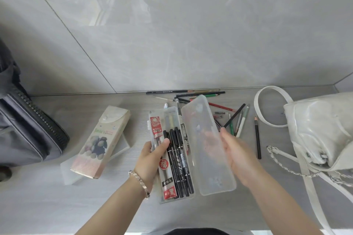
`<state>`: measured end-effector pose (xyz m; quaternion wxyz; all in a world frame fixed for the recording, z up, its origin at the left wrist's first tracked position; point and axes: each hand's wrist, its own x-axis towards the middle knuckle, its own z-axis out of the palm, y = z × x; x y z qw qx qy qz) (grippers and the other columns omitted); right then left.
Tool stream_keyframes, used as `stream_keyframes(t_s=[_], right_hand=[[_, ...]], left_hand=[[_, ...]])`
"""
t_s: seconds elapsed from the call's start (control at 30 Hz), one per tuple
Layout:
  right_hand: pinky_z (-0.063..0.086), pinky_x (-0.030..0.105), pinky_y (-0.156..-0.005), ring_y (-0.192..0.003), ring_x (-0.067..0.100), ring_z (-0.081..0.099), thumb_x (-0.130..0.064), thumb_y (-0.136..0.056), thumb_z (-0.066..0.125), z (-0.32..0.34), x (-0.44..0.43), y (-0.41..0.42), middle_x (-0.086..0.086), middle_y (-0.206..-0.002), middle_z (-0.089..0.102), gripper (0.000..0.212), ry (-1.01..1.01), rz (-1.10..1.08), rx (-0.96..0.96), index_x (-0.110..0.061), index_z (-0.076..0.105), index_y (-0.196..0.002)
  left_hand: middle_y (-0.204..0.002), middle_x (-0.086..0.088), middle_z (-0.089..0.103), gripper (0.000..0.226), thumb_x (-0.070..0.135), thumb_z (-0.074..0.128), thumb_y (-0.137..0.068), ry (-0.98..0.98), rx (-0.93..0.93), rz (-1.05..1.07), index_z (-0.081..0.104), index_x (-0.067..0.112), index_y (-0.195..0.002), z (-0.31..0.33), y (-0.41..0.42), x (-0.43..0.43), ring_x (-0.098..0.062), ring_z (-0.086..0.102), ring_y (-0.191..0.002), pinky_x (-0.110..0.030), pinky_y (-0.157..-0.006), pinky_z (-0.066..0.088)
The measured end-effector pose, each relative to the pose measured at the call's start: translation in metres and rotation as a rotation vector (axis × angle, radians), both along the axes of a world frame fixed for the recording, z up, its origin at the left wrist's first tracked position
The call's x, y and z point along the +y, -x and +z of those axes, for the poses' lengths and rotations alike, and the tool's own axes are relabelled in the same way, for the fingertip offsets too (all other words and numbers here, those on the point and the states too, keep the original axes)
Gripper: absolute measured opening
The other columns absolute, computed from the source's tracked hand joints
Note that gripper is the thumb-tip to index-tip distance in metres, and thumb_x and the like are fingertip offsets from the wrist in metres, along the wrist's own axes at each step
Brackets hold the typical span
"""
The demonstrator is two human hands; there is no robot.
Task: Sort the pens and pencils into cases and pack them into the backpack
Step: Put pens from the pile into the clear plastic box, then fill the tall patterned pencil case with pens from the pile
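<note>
**Open Pen Case Held Over the Table, Bags at Either End**

At the far left a grey bag with a heavy black zipper lay on the pale table, partly out of view. Just to its right a printed pencil case showing teddy bears rested at a slant across a frosted flat case.

Nearer the middle, the left hand, with a bracelet on its wrist, held a clear case above the table. The thumb was curled over the front edge and pressed on the contents, while the fingers were wrapped behind, out of sight. Inside lay several black pens side by side next to a red-labelled pack, all pointing away from the person.

The frosted lid stood open just to the right of the case, touching its long edge. Whether a hinge joined them could not be told. The right hand gripped this lid, with the thumb on its right edge and the fingers spread behind it, dimly visible through the plastic.

Beyond the case, near the grey wall, loose pens and pencils lay scattered on the table, still unsorted. A single black pencil lay apart from them to the right.

At the far right sat a white bag with pale straps and a chain. The view did not settle which bag was the backpack.
</note>
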<state>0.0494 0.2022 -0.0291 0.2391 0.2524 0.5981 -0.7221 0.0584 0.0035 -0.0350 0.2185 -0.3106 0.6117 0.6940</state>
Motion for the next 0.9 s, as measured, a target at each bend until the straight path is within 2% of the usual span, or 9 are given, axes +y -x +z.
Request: stream_keyframes(t_s=[0.13,0.23,0.33,0.4,0.5,0.63,0.7,0.77,0.9], right_hand=[[0.039,0.020,-0.097,-0.114,-0.011,0.046,-0.034,-0.091,0.051,0.030,-0.025,-0.012,-0.030,-0.119,0.053,0.022,-0.241,0.348,0.311,-0.052,0.060,-0.099],[0.024,0.021,-0.108,-0.126,-0.010,0.027,-0.037,-0.086,0.059,0.028,-0.050,-0.024,-0.021,-0.137,0.031,0.037,-0.394,0.554,0.437,-0.062,0.043,-0.108],[0.026,0.015,-0.105,-0.125,-0.013,0.027,-0.036,-0.080,0.068,0.017,-0.061,-0.029,-0.021,-0.138,0.027,0.065,-0.412,0.455,0.472,-0.057,0.027,-0.125],[0.029,0.017,-0.105,-0.126,-0.010,0.031,-0.033,-0.077,0.071,0.011,-0.058,-0.028,-0.024,-0.139,0.029,0.078,-0.365,0.369,0.378,-0.044,0.021,-0.136],[0.040,0.038,-0.105,-0.120,0.005,0.051,-0.031,-0.078,0.068,0.004,-0.052,-0.024,-0.012,-0.132,0.052,0.064,-0.259,0.311,0.245,-0.035,0.034,-0.132],[0.053,0.035,-0.087,-0.092,0.007,0.067,-0.018,-0.083,0.065,0.007,-0.048,-0.018,-0.010,-0.098,0.072,0.021,-0.214,0.304,0.193,-0.031,0.063,-0.100],[0.055,0.035,-0.081,-0.089,0.013,0.069,-0.013,-0.083,0.066,0.009,-0.050,-0.017,-0.006,-0.093,0.074,0.019,-0.164,0.273,0.133,-0.026,0.066,-0.096],[0.056,0.036,-0.078,-0.086,0.016,0.070,-0.009,-0.082,0.067,0.006,-0.054,-0.016,-0.003,-0.091,0.075,0.019,-0.127,0.241,0.083,-0.022,0.067,-0.095],[0.057,0.032,-0.071,-0.081,0.017,0.070,-0.010,-0.078,0.070,-0.002,-0.071,-0.009,0.001,-0.089,0.074,0.017,-0.162,0.213,0.043,-0.015,0.067,-0.094]], left_hand=[[-0.102,-0.006,0.072,0.086,0.087,0.034,-0.061,0.023,0.064,-0.054,0.061,0.025,-0.114,-0.001,0.000,0.002,-0.022,0.068,-0.094,-0.038,-0.087,0.054],[-0.102,-0.004,0.074,0.077,0.073,0.023,-0.071,-0.139,0.097,-0.136,0.066,0.023,-0.110,0.007,-0.003,0.005,-0.018,0.069,-0.095,-0.028,-0.080,0.056],[-0.109,-0.006,0.071,0.064,0.071,0.049,-0.075,-0.047,0.151,-0.146,0.064,0.019,-0.109,0.004,-0.006,0.005,-0.019,0.068,-0.099,-0.037,-0.089,0.055],[-0.104,-0.009,0.071,0.051,0.056,0.058,-0.079,0.014,0.140,-0.105,0.063,0.013,-0.106,0.003,-0.008,0.002,-0.022,0.069,-0.093,-0.040,-0.088,0.054],[-0.075,0.001,0.071,0.020,0.030,0.051,-0.090,0.100,0.181,-0.095,0.064,0.014,-0.088,0.003,-0.010,-0.002,-0.006,0.067,-0.066,-0.018,-0.062,0.053],[-0.063,0.012,0.072,0.012,0.023,0.052,-0.090,0.166,0.250,-0.178,0.064,0.020,-0.091,0.011,-0.012,-0.005,0.004,0.066,-0.060,-0.008,-0.055,0.048],[-0.069,0.011,0.069,0.014,0.030,0.050,-0.091,0.295,0.267,-0.280,0.063,0.025,-0.090,0.013,-0.011,-0.011,0.004,0.066,-0.065,-0.005,-0.058,0.045],[-0.080,0.006,0.066,0.025,0.038,0.042,-0.093,0.520,0.265,-0.368,0.061,0.023,-0.089,0.013,-0.003,-0.024,-0.008,0.065,-0.081,-0.008,-0.068,0.044],[-0.136,-0.007,0.047,0.056,0.041,0.058,-0.085,1.304,0.277,-0.422,0.045,0.017,-0.134,0.003,0.015,-0.075,-0.029,0.043,-0.126,-0.038,-0.107,0.031]])
